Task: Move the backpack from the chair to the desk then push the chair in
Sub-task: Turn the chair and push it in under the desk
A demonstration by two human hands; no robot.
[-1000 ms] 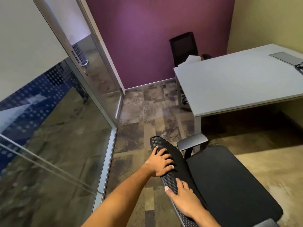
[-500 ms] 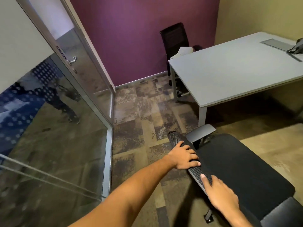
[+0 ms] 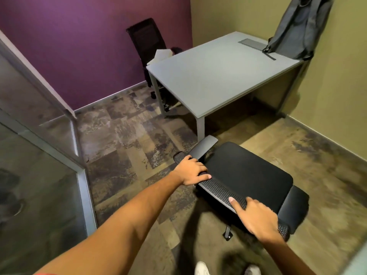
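The chair (image 3: 248, 175) stands clear of the desk (image 3: 218, 72), whose open side lies toward one o'clock, backpack (image 3: 299, 26) already on its far corner, with left hand (image 3: 193, 171) and right hand (image 3: 258, 219) both clasped over the backrest top.

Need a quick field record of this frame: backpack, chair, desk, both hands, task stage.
backpack: grey, on the desk's far right corner, leaning against the wall
desk: grey top, otherwise bare apart from a cable hatch
chair: black, seat empty, standing clear of the desk, not yet pushed in
left hand: gripping the top of the chair's backrest, near its left end
right hand: resting on the backrest top, near its right end
second chair: black, at the purple wall behind the desk
stage: backpack moved; chair push pending
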